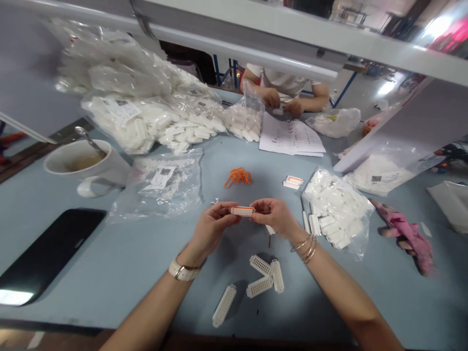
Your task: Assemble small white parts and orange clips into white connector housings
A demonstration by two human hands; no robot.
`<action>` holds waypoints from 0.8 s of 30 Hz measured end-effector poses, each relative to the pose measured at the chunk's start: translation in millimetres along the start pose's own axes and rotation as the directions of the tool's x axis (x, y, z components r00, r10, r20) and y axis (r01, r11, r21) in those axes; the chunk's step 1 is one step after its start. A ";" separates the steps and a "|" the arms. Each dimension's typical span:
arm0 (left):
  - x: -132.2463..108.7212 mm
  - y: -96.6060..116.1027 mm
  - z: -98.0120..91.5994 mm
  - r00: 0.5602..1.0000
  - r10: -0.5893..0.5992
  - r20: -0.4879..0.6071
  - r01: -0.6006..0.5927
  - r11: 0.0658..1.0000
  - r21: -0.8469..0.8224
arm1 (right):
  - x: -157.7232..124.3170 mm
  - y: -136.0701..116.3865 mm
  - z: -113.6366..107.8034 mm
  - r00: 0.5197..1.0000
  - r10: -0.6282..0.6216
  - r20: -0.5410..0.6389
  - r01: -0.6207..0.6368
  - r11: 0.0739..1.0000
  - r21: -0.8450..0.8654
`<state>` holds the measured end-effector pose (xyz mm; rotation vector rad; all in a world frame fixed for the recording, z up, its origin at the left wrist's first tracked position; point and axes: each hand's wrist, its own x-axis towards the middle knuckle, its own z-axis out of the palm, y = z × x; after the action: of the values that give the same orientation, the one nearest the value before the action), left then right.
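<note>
Blue table (109, 263): four loose connectors (263, 278) (perhaps more), both hands pinching another.

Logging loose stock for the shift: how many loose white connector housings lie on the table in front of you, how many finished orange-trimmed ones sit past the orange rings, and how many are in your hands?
Loose white housings near the wrists: 4
Orange-trimmed pieces set aside: 2
Connector held between left hand and right hand: 1
Total: 7

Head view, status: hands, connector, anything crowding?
Left hand and right hand pinch white connector by its ends above table. Loose connectors below, orange seals beyond. Nothing between.
</note>
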<state>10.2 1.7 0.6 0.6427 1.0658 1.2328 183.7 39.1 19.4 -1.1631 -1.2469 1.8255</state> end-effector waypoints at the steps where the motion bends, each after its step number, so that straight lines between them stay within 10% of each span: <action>1: 0.1 0.2 0.0 1.000 -0.002 -0.003 0.002 1.000 -0.003 | 0.1 0.0 -0.5 1.000 -0.003 0.007 0.003 1.000 -0.006; 15: -2.4 1.5 3.4 1.000 -0.004 0.002 0.004 0.999 0.033 | -0.7 -5.5 -4.4 1.000 0.001 -0.012 -0.002 0.997 -0.078; 24: -5.4 2.2 5.5 0.998 -0.019 0.056 0.013 0.993 0.118 | 13.7 -5.3 -26.2 0.968 -0.037 -0.249 0.040 0.999 0.006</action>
<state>14.4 -2.1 6.4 0.7536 1.0995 1.1377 202.0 62.5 15.9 -1.3070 -1.1059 1.5988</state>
